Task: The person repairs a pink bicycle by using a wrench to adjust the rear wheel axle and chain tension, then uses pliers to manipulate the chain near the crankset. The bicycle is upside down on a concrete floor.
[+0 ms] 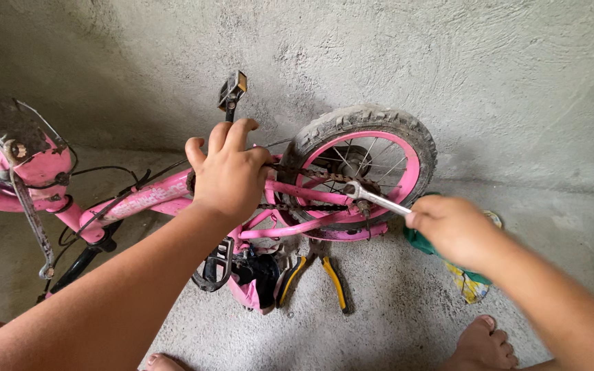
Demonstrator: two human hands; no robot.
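My right hand (pixel 452 227) is closed around the handle of a silver wrench (pixel 374 198), whose head sits on the axle nut at the hub of the rear wheel (pixel 362 172); my fist hides the handle's end, and the nut itself is too small to make out. That arm reaches in from the lower right, wrist bent toward the wheel. A green and yellow cloth (pixel 472 282) lies under that hand, mostly covered. Left of the wheel, my left hand (pixel 228 172) clamps down over the pink bicycle frame (pixel 139 199), fingers curled over near the crank, forearm stretched from the lower left. Below the wheel, yellow-handled pliers (pixel 314 271) lie on the concrete. The handlebar end is cut off far left.
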